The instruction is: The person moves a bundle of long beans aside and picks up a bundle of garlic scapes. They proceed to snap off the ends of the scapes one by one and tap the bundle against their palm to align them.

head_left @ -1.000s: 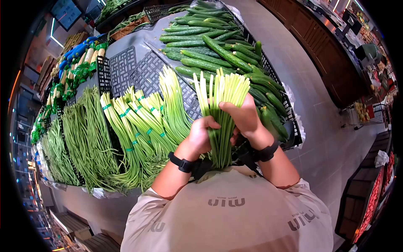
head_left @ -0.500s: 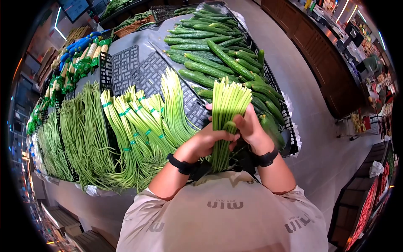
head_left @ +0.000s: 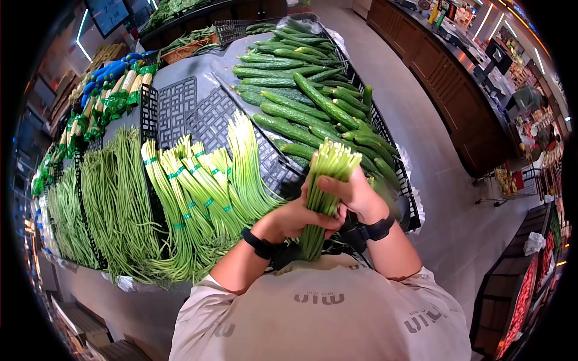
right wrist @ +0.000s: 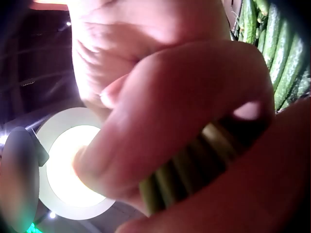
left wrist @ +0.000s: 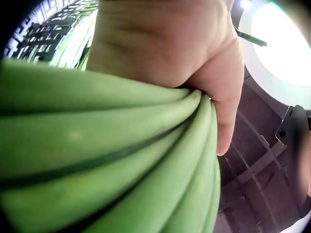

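Observation:
A thick bundle of garlic scapes [head_left: 335, 159] stands in front of the chest, its pale cut ends up and leaning a little right. My left hand [head_left: 296, 219] grips it low, thumb across the front. Higher up, my right hand [head_left: 360, 194] holds the same bundle from the right, thumb laid over the stalks. In the left wrist view, the green stalks [left wrist: 112, 160] fan out below the palm. Curled fingers [right wrist: 146, 126] surround a few stalks [right wrist: 187, 172] in the right wrist view. Both hands meet at the bundle, hiding its middle.
Taped garlic scape bundles [head_left: 208, 174] lie to the left, beside long beans [head_left: 120, 198]. Cucumbers [head_left: 289, 117] are piled ahead, inside a black crate edge [head_left: 388, 129]. Wrapped corn [head_left: 123, 90] sits at far left. A wooden counter [head_left: 439, 84] stands across the aisle.
Stalks that stood splayed are drawn together into one tight bundle. Its tops have come lower and tilt right. My left hand has shifted across the front, closer to the right hand.

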{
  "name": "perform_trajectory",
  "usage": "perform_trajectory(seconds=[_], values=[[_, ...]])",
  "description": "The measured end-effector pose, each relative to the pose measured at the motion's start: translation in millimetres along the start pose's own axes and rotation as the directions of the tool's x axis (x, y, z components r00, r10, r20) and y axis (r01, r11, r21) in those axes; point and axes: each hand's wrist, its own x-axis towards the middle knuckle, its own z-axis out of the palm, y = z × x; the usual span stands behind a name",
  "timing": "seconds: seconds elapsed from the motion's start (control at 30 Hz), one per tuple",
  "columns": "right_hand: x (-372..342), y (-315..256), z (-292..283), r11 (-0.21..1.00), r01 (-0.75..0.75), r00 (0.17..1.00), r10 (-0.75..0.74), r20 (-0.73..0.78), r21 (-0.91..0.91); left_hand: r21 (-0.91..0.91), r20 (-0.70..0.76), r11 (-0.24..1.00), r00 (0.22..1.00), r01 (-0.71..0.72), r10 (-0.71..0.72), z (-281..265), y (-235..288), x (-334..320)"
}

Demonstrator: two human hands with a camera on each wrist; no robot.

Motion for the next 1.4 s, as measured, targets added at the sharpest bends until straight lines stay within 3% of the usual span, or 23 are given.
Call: perform_trajectory(seconds=[0.07, 0.1, 0.17, 0.2, 0.23, 0.3, 0.43, 0.5, 0.57, 0.63, 0.7, 0.77, 0.83, 0.9, 0.97, 1.03, 1.13, 1.17, 1.23, 1.27, 1.3, 1.37, 1.4], values=[[3.1, -6.5, -1.2, 0.994, 0.041, 0.985, -0.057, 0.164, 0.098, -0.009, 0.011, 1.000, 1.000, 0.000, 0.000, -2.8, -1.2, -2.7], [4.5, -13.9, -0.3, 0.994, 0.050, 0.985, -0.065, 0.162, 0.096, -0.022, 0.019, 1.000, 1.000, 0.004, -0.004, -3.3, -0.4, -3.4], [5.6, -33.6, 4.0, 0.943, 0.334, 0.942, -0.334, 0.016, 0.002, 0.068, -0.014, 0.997, 1.000, -0.028, 0.028, 7.4, 5.2, -2.7], [8.6, -41.9, -3.5, 0.916, 0.379, 0.925, -0.376, 0.049, -0.129, 0.194, -0.089, 0.979, 0.993, -0.056, 0.075, 14.1, 5.2, -1.6], [4.7, -60.2, 0.8, 0.888, 0.327, 0.942, -0.334, 0.034, -0.322, 0.319, -0.158, 0.945, 0.979, -0.072, 0.128, 18.4, 3.6, -1.2], [8.8, -69.8, -8.3, 0.703, 0.324, 0.942, -0.175, 0.288, -0.633, 0.390, -0.134, 0.916, 0.979, -0.091, 0.155, 18.4, 2.4, 0.4], [3.3, -74.3, -3.7, 0.769, 0.417, 0.873, -0.191, 0.449, -0.484, 0.468, -0.061, 0.867, 0.972, -0.171, 0.225, 21.5, -6.1, -2.5], [-0.9, -76.5, -2.7, 0.774, 0.463, 0.819, -0.186, 0.543, -0.432, 0.355, -0.018, 0.916, 0.978, -0.188, 0.208, 23.3, -16.6, -4.8], [-5.2, -76.2, -3.1, 0.793, 0.395, 0.828, -0.089, 0.554, -0.464, 0.142, -0.016, 0.972, 0.981, -0.188, 0.192, 32.1, -14.6, -11.8], [-8.3, -70.7, -4.3, 0.678, 0.484, 0.832, -0.163, 0.530, -0.553, 0.177, -0.080, 0.970, 0.979, -0.170, 0.186, 34.3, -19.2, -13.2], [-9.9, -81.1, -5.5, 0.713, 0.426, 0.829, -0.062, 0.555, -0.556, 0.114, -0.083, 0.976, 0.977, -0.185, 0.195, 33.2, -24.2, -10.8], [-11.6, -96.6, 0.2, 0.467, 0.421, 0.907, -0.209, 0.365, -0.778, 0.081, -0.098, 0.977, 0.974, -0.198, 0.206, 38.0, -22.7, -11.5], [-24.8, -126.4, 13.8, 0.407, 0.415, 0.899, -0.321, 0.298, -0.814, 0.037, -0.029, 0.964, 0.964, -0.262, 0.263, 39.1, -21.2, -9.7], [-25.1, -117.5, 19.1, 0.200, 0.508, 0.837, -0.342, 0.426, -0.838, 0.036, -0.054, 0.958, 0.957, -0.285, 0.287, 44.3, -19.4, -13.1], [-30.1, -107.2, 33.2, 0.229, 0.406, 0.909, -0.001, 0.417, -0.885, 0.038, -0.069, 0.953, 0.951, -0.300, 0.302, 45.2, -21.5, -13.0], [-28.0, -107.1, 31.6, 0.211, 0.381, 0.923, -0.025, 0.384, -0.900, 0.120, -0.118, 0.950, 0.946, -0.289, 0.302, 43.4, -25.4, -9.2], [-24.2, -128.9, 22.4, 0.232, 0.512, 0.793, -0.499, 0.351, -0.827, 0.225, -0.233, 0.933, 0.915, -0.280, 0.331, 56.3, -17.8, -11.7], [-20.9, -127.5, 21.6, 0.212, 0.535, 0.761, -0.541, 0.358, -0.818, 0.222, -0.235, 0.932, 0.913, -0.285, 0.335, 57.7, -18.3, -11.2], [-22.5, -102.8, 31.6, 0.260, 0.397, 0.917, -0.141, 0.373, -0.880, 0.246, -0.319, 0.910, 0.858, -0.334, 0.402, 59.9, -19.9, -11.6], [-26.3, -94.4, 38.6, 0.303, 0.355, 0.932, -0.035, 0.362, -0.884, 0.355, -0.335, 0.879, 0.835, -0.318, 0.436, 58.0, -20.0, -10.9], [-25.5, -101.2, 36.3, 0.302, 0.353, 0.933, -0.044, 0.356, -0.886, 0.362, -0.329, 0.878, 0.839, -0.313, 0.434, 52.1, -22.9, -10.1], [-19.0, -136.2, 32.1, 0.342, 0.379, 0.925, -0.166, 0.342, -0.860, 0.685, -0.221, 0.692, 0.841, -0.227, 0.494, 41.9, -26.1, -6.8], [-18.6, -145.2, 30.3, 0.366, 0.487, 0.829, -0.480, 0.287, -0.793, 0.706, -0.262, 0.696, 0.866, -0.129, 0.426, 43.1, -24.6, -7.6]])
